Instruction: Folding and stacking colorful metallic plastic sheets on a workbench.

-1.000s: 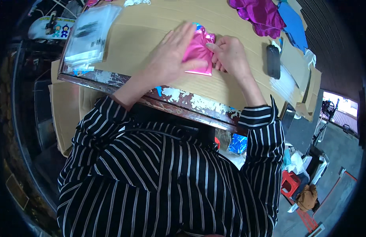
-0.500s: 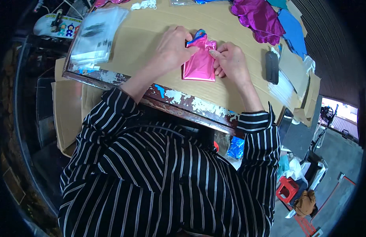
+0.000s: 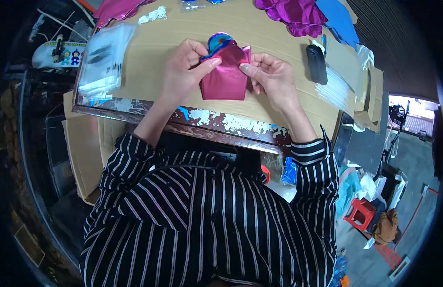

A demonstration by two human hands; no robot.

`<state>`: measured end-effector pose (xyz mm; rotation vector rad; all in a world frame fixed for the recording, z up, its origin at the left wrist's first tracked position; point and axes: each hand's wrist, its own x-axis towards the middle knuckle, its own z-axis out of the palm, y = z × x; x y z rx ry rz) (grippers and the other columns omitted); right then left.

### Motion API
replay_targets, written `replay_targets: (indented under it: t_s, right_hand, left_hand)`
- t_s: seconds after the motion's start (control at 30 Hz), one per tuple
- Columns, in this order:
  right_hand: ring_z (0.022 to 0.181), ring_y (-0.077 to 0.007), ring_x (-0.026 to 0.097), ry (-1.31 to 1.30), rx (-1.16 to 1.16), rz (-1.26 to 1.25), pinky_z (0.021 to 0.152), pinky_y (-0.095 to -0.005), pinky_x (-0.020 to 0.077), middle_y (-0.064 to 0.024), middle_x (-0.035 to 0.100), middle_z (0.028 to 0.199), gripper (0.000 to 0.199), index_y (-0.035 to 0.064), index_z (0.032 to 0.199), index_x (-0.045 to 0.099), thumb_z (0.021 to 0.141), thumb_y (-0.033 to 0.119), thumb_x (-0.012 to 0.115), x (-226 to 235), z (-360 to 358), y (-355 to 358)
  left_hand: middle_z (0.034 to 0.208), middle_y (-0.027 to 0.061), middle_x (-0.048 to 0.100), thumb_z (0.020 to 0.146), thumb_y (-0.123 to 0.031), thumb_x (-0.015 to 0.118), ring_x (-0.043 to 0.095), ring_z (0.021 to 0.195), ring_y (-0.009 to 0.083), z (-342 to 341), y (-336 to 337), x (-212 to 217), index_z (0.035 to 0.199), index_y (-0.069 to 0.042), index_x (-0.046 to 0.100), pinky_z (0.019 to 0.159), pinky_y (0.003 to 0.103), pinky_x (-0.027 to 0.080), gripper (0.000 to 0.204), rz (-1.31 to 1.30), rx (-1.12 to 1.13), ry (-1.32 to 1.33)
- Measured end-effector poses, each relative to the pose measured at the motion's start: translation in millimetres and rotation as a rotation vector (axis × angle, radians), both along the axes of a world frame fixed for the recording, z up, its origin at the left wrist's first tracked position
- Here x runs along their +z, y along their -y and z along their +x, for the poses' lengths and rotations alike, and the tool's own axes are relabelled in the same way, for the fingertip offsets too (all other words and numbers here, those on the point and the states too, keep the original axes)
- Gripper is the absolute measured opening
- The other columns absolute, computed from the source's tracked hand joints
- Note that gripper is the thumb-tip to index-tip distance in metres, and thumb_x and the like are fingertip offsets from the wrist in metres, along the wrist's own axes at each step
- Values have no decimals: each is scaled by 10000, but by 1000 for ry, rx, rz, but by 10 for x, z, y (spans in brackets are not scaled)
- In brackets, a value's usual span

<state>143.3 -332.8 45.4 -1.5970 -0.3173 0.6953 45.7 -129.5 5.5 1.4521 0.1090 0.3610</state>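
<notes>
A folded, shiny pink foil balloon (image 3: 224,85) lies at the middle of the cardboard-covered table (image 3: 152,52), its lower edge straight and toward me. Blue and purple foil (image 3: 217,44) shows at its rounded far end. My left hand (image 3: 184,71) pinches the balloon's upper left side, with the thumb on top. On the opposite edge, near a small raised corner, my right hand (image 3: 271,79) grips it between thumb and fingers. What lies beneath the folded layers is hidden.
Clear plastic bags (image 3: 102,60) are stacked at the left. White string (image 3: 153,15) and magenta foil pieces (image 3: 298,18) lie farther back. A black oblong object (image 3: 317,64) sits on the right near thin white sticks (image 3: 334,95). The table's worn front edge (image 3: 202,117) runs beneath my forearms.
The pink foil looks wider and flatter, with more blue and purple showing at its far end. My hands have moved slightly apart, and the whole view has shifted a little.
</notes>
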Motion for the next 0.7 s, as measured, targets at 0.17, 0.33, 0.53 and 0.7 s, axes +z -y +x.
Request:
replay_targets:
  t_s: [0.17,0.33,0.53,0.7]
  right_hand:
    - [587,-74,584,-7,-78,77,550,-212,487,-38,681,745,138,-35,1044,725,933,39,758,-3,-154,98]
    - [624,-91,615,46,-134,141,572,-228,509,-57,699,782,129,-45,1042,719,934,19,749,-88,-216,199]
    - [650,-99,630,72,-154,245,603,-237,534,-63,702,803,105,-48,1031,719,944,9,735,-78,-287,213]
    - [657,-81,629,113,-172,283,611,-226,540,-49,700,809,83,-41,1014,724,945,4,734,23,-406,182]
  left_hand:
    - [1119,117,744,916,26,748,704,1008,145,-148,124,303,1188,-14,569,912,273,570,328,-92,5,-63]
    - [1151,99,755,910,-9,767,708,1008,135,-284,34,248,1321,19,619,917,283,569,437,-42,-77,-103]
    - [1130,76,764,938,-69,754,709,970,117,-380,4,329,1251,5,717,894,277,565,324,-50,-101,-235]
    - [1124,66,760,932,-88,762,701,968,114,-421,-41,361,1284,4,689,894,267,556,371,-1,-106,-247]
